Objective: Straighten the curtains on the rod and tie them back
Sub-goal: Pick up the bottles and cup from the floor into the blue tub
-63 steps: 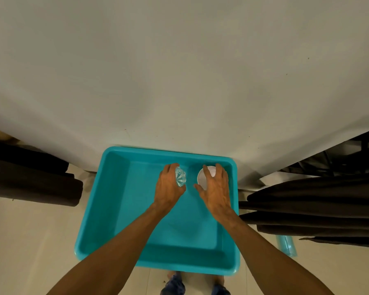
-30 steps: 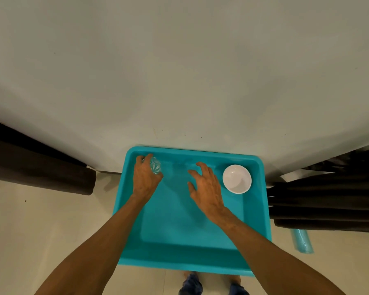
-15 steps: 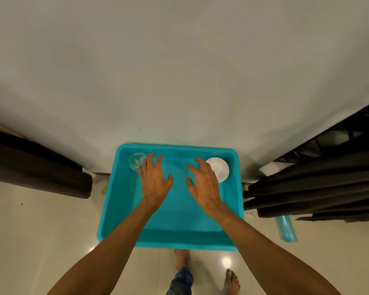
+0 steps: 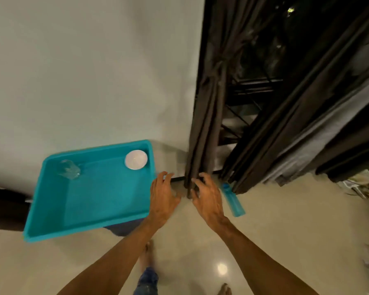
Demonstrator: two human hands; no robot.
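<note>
Hands empty and spread: left hand [image 4: 163, 196], right hand [image 4: 207, 199]. The curtain [image 4: 205, 124] just ahead looks soft, limp; gather its folds.

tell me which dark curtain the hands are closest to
The narrow bunched curtain beside the wall: its hem is at the right hand; the wider curtain hangs farther right.

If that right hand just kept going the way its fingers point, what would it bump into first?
Most likely the dark gathered curtain. The right hand points up and slightly left at its lower end, with spread fingertips right by the folds. From this single view it is hard to tell whether they touch the fabric yet.
</note>
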